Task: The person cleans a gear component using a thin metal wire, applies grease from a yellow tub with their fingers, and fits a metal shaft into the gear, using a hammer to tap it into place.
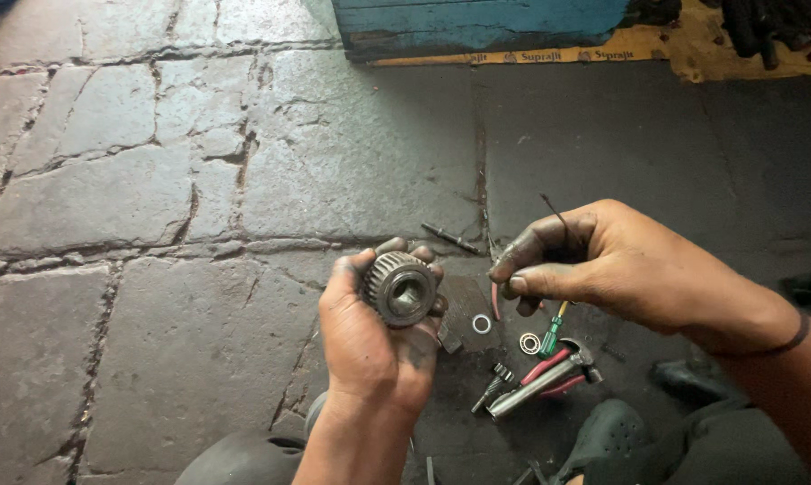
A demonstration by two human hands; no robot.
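I see my left hand (370, 346) gripping a grimy grey metal gear (399, 287), fingers wrapped around its toothed rim, hollow bore facing up, held above the stone floor (136, 180). My right hand (603, 265) pinches a thin dark wire (556, 214) just beside it. Washers (482, 324) and a hammer (549, 373) lie below.

Gear (402, 287) held in the left grip (379, 332), right grip (594, 265) just to its right, two washers (482, 324) on the floor between them, hammer (545, 377) below the right grip, box (482, 27) far beyond both
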